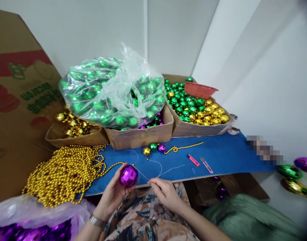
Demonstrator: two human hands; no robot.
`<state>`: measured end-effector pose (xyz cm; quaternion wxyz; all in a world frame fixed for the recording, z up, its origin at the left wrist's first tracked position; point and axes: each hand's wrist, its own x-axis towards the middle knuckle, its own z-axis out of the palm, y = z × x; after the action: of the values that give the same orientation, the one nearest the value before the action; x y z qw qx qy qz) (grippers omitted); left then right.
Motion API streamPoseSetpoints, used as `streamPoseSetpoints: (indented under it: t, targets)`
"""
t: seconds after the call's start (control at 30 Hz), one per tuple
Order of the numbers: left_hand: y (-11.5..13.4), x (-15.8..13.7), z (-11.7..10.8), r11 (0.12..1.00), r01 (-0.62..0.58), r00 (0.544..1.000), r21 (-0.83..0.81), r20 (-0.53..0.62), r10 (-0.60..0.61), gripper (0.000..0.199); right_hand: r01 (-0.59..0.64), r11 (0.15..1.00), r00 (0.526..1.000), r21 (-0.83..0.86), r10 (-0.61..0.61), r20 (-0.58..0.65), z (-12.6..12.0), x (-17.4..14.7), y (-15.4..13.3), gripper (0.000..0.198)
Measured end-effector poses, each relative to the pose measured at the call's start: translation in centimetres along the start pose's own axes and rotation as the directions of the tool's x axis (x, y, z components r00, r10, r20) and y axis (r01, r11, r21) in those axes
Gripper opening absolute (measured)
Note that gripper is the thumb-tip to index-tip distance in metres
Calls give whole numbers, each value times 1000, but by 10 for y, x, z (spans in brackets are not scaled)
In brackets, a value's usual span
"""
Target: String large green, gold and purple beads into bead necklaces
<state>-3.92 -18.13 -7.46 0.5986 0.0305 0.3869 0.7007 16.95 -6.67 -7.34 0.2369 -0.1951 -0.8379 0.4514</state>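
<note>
A shiny purple faceted ball (128,175) rests in my left hand (115,191), whose fingers curl round it. To its right, the fingertips of my right hand (166,194) pinch a thin white string (143,175) that runs toward the ball. A strand of gold beads (110,166) leads from the ball's top to a large heap of gold bead chain (65,170) on the left. Just beyond my hands lie a gold ball (146,151), a green ball (152,146) and a purple ball (162,148) in a row, with a short gold bead chain (185,146) beside them.
A pink cutter (193,160) and thread snips (206,165) lie on the blue tabletop (231,157). Behind stand cardboard boxes (140,138) of balls, one under a plastic bag (93,90) of green balls. A red basket (200,89) sits on the right box.
</note>
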Motion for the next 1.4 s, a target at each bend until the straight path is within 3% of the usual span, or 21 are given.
streamPoseSetpoints:
  t: [0.33,0.5,0.77,1.1,1.23,1.4]
  targets:
    - [17,20,16,979,-23,1000,-201,8,25,45,-28,996,999,-86,26,-33,-4,-4,3,25]
    - [23,23,22,965,-73,997,-251,-45,64,37,40,986,999,-164,-42,-9,-5,-7,6,25]
    - [31,25,15,956,-73,995,-283,-79,52,42,92,974,996,-209,-86,36,-7,-1,14,24]
    - [23,26,12,981,-137,987,-138,-101,124,40,160,927,987,-339,-157,35,-2,4,30,27]
    - [15,23,16,973,-227,974,51,7,227,54,171,893,984,-416,-173,33,0,6,31,27]
    - [2,19,28,945,-245,969,217,75,235,66,153,895,988,-420,-152,36,6,10,33,28]
